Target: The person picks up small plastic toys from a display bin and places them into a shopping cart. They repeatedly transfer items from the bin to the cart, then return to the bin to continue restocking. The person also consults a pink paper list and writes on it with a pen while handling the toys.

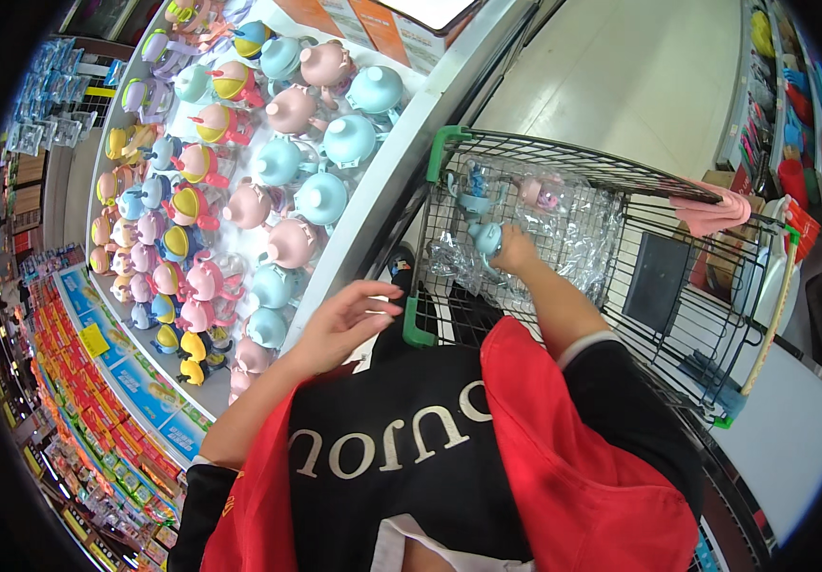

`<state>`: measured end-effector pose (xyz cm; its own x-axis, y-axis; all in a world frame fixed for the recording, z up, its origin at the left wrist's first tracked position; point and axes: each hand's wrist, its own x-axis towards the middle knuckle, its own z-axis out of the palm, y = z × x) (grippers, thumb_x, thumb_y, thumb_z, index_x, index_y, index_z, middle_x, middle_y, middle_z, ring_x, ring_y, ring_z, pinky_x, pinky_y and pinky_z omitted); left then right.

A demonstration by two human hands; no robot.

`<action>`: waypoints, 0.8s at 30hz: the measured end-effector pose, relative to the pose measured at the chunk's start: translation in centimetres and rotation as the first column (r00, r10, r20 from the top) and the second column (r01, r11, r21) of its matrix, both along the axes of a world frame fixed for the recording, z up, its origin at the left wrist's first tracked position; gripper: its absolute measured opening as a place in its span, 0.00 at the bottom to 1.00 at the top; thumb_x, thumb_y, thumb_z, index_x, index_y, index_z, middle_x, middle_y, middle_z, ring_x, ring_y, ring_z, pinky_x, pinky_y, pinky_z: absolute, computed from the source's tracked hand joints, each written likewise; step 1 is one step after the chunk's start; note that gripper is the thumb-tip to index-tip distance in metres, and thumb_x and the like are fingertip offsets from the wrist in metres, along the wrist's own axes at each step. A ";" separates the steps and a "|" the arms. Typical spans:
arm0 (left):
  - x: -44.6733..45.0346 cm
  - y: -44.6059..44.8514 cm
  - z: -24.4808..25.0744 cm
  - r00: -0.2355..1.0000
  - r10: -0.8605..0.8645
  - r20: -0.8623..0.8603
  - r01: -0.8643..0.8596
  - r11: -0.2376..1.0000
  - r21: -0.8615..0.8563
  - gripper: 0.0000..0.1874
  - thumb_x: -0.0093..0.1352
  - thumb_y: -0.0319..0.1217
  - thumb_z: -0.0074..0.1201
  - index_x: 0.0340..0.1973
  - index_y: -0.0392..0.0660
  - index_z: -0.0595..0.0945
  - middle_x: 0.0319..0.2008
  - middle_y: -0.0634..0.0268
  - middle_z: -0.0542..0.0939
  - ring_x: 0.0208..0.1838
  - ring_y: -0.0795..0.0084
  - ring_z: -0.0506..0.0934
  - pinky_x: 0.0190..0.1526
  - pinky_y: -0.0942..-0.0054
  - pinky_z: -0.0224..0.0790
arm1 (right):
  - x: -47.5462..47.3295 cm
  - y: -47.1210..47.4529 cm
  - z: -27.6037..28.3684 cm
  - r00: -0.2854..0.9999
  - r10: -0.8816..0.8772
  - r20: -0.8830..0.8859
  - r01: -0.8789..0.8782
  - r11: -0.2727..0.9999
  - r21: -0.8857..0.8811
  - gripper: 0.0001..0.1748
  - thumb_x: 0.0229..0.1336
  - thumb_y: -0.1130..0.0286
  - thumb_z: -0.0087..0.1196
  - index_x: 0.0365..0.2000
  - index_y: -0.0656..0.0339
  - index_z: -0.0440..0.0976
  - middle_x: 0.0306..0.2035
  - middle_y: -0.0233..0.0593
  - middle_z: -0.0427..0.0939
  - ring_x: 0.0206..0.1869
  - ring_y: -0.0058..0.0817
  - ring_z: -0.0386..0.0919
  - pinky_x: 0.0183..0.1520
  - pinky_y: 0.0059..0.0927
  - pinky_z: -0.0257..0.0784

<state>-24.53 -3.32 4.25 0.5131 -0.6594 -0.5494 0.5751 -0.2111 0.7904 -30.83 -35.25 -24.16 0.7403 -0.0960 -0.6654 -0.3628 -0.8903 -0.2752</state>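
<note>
Inside the black wire shopping cart [525, 146], my right hand [515, 250] grips a light blue children's drinking bottle [487, 237] by its upper part. Right behind it lies a second blue bottle [474, 203] with dark blue showing in it. A pink bottle [545, 194] rests farther right among clear plastic wrapping [583, 232]. My left hand [346, 325] is held in the air between the cart and the display bin, fingers loosely spread and holding nothing. Rows of blue bottles [321, 199] and pink bottles [289, 243] stand in the white-lined bin.
The bin's grey rim [375, 214] runs along the cart's left side. A pink cloth [713, 210] hangs on the cart's edge. Red and yellow bottles [196, 164] fill the bin farther left. Shelves with packaged goods [89, 379] stand at left, and goods shelves [790, 107] at far right.
</note>
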 end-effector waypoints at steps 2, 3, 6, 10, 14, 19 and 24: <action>-0.4 -2.5 -1.3 0.976 0.001 -0.219 0.017 0.997 0.080 0.27 0.72 0.33 0.51 0.64 0.43 0.62 0.61 0.55 0.67 0.58 0.63 0.73 0.59 0.64 0.67 | -0.3 -0.7 5.3 0.964 -0.094 0.247 0.018 0.956 0.292 0.41 0.35 0.59 0.68 0.51 0.64 0.64 0.51 0.51 0.71 0.53 0.53 0.70 0.56 0.43 0.68; -0.8 -3.8 -1.9 0.969 0.035 -0.244 -0.005 0.992 0.122 0.29 0.72 0.34 0.51 0.66 0.45 0.59 0.61 0.55 0.67 0.59 0.62 0.72 0.57 0.62 0.68 | -0.3 -0.9 8.4 0.923 -0.158 0.350 -0.001 0.909 0.416 0.41 0.34 0.59 0.68 0.51 0.64 0.65 0.50 0.51 0.71 0.53 0.52 0.70 0.55 0.43 0.68; -1.2 -7.2 -3.1 0.895 0.145 -0.421 -0.069 0.979 0.191 0.38 0.72 0.40 0.52 0.70 0.51 0.49 0.61 0.55 0.65 0.59 0.54 0.72 0.50 0.54 0.74 | -1.7 1.1 16.8 0.741 -0.051 0.670 -0.349 0.823 0.448 0.41 0.33 0.59 0.69 0.51 0.62 0.68 0.49 0.51 0.71 0.52 0.51 0.70 0.55 0.44 0.67; -1.9 -7.5 -2.5 0.906 0.164 -0.391 -0.118 0.983 0.138 0.32 0.66 0.33 0.60 0.64 0.46 0.64 0.55 0.61 0.72 0.52 0.67 0.76 0.49 0.64 0.74 | -1.7 0.9 18.7 0.735 -0.088 0.672 -0.501 0.598 0.626 0.36 0.43 0.62 0.66 0.54 0.62 0.67 0.51 0.46 0.69 0.54 0.42 0.69 0.57 0.37 0.66; -1.7 -1.5 1.6 0.946 0.325 -0.008 -0.324 0.944 0.066 0.34 0.59 0.26 0.67 0.61 0.41 0.70 0.51 0.66 0.74 0.51 0.76 0.73 0.53 0.76 0.67 | 3.2 1.4 8.8 0.433 -0.876 -0.213 0.567 0.081 0.819 0.35 0.51 0.58 0.63 0.54 0.65 0.63 0.45 0.41 0.70 0.47 0.28 0.70 0.47 0.34 0.68; -0.2 9.1 10.7 0.591 0.468 0.656 -0.756 0.604 0.250 0.40 0.52 0.34 0.71 0.59 0.41 0.71 0.51 0.62 0.75 0.50 0.71 0.75 0.51 0.74 0.69 | 7.1 5.6 -1.5 0.283 -0.893 -0.350 0.870 0.085 0.486 0.42 0.42 0.61 0.71 0.53 0.67 0.59 0.50 0.45 0.70 0.48 0.34 0.71 0.44 0.36 0.69; 4.5 14.6 11.1 0.622 0.218 0.752 -0.775 0.309 0.551 0.32 0.63 0.46 0.62 0.55 0.36 0.74 0.41 0.53 0.80 0.41 0.67 0.80 0.36 0.71 0.75 | 8.1 6.7 -4.5 0.052 -0.990 -0.128 0.860 -0.021 0.510 0.52 0.33 0.68 0.76 0.54 0.69 0.52 0.54 0.51 0.68 0.56 0.40 0.69 0.55 0.42 0.69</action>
